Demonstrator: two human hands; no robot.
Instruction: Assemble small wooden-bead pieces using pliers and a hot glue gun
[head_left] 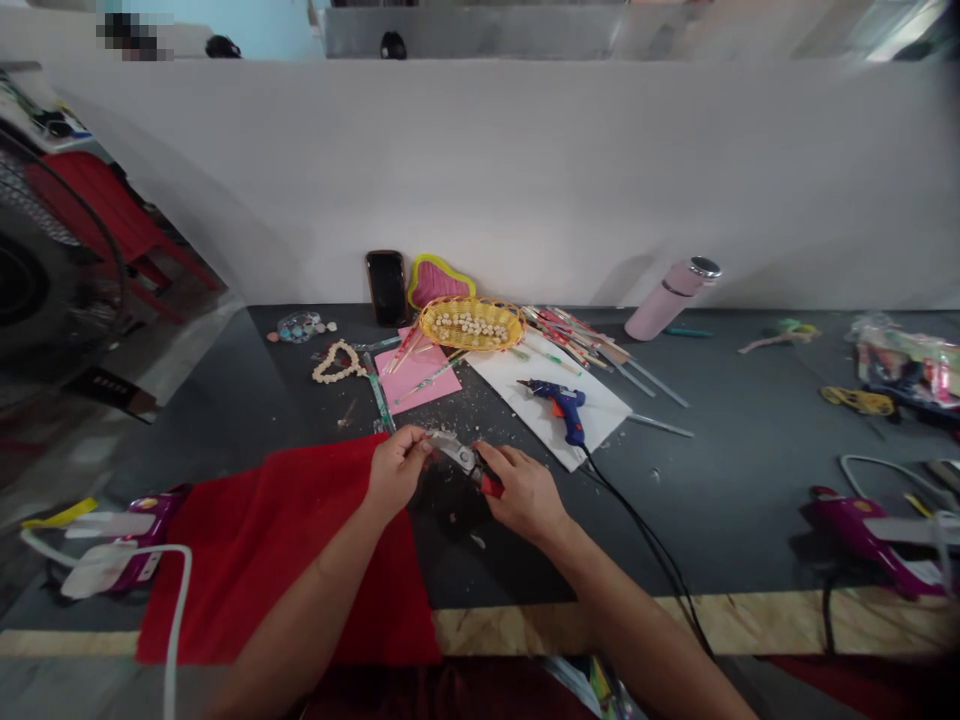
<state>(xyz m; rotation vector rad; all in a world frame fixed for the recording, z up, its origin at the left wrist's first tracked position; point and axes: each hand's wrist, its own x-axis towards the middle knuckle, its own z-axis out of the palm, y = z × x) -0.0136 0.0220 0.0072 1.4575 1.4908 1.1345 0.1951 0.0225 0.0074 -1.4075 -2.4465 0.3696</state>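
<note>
My right hand (523, 492) is wrapped round the red handles of a pair of pruning shears (459, 455), whose metal jaws point left. My left hand (399, 468) is closed in a pinch at the tip of the jaws; what its fingers hold is too small to make out. Both hands are above the dark tabletop, beside a red cloth (300, 520). Small pale scraps lie on the table around the shears. Beyond them, a yellow wicker basket (517, 322) holds many small wooden beads (469, 325). A heart-shaped ring of beads (337, 362) rests to the left.
A blue hot glue gun (562, 403) lies on white paper (592, 440), its black cord running to the front edge. Several thin sticks (581, 340), a pink sheet (427, 380), a phone (387, 287) and a pink bottle (667, 300) stand or lie farther back. Purple power strips (870, 540) sit either side.
</note>
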